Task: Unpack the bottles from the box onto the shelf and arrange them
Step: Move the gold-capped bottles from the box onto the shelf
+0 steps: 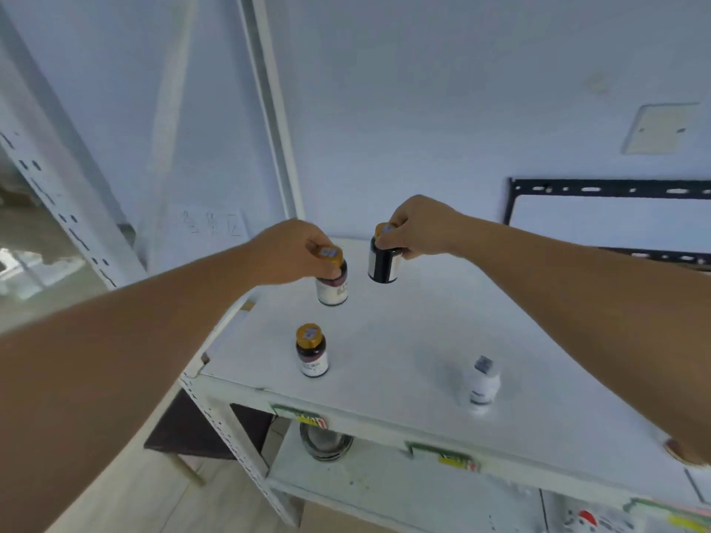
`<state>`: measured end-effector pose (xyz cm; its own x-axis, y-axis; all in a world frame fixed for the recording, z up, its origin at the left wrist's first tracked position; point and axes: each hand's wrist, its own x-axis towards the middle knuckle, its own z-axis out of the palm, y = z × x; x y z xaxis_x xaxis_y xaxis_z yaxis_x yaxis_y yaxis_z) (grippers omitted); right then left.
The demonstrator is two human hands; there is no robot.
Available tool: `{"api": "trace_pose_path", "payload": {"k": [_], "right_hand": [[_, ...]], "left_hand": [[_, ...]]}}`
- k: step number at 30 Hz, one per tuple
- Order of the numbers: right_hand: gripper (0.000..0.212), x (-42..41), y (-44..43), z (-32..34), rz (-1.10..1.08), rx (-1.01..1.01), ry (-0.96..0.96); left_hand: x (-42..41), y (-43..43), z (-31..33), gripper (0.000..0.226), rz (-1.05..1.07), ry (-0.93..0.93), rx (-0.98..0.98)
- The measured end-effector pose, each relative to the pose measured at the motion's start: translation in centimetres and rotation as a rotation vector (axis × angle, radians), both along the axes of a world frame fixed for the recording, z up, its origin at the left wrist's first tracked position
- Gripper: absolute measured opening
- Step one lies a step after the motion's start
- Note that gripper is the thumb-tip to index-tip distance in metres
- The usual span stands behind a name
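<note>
My left hand [292, 251] grips the gold cap of a dark bottle with a white label [332, 288], which stands on or just above the white top shelf [404, 340]. My right hand [419, 228] holds a second dark gold-capped bottle [383, 263] by its top, slightly tilted, at the shelf's back. A third dark bottle with a gold cap [311, 352] stands free near the front left. A white bottle with a grey cap [484, 382] stands free at the front right. The box is not in view.
A round dark jar [326, 442] sits on the lower shelf [384, 482]. Coloured labels are stuck on the shelf's front edge [442, 453]. A black metal frame [608, 190] hangs on the wall at right. White slotted uprights [69, 221] rise at left.
</note>
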<state>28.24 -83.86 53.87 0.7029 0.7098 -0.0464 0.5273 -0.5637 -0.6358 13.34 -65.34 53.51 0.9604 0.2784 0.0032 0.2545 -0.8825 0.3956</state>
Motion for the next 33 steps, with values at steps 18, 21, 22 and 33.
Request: {"api": "trace_pose_path", "payload": {"k": [18,21,22,33], "right_hand": [[0.044,7.2,13.5,-12.7,0.029,-0.161,0.092],[0.049,7.5,13.7,-12.9,0.031,-0.193,0.059],[0.049,7.5,13.7,-12.9,0.033,-0.202,0.050],[0.089,6.9,12.2,-11.5,-0.020,-0.261,0.023]], "left_hand": [[6.1,7.3,-12.4,0.043,-0.054,0.186,-0.198],[6.7,7.0,-12.5,0.044,-0.093,0.207,-0.194],[6.8,7.0,-12.6,0.044,-0.101,0.208,-0.188],[7.5,7.7,-8.3,0.061,-0.125,0.231,-0.136]]}}
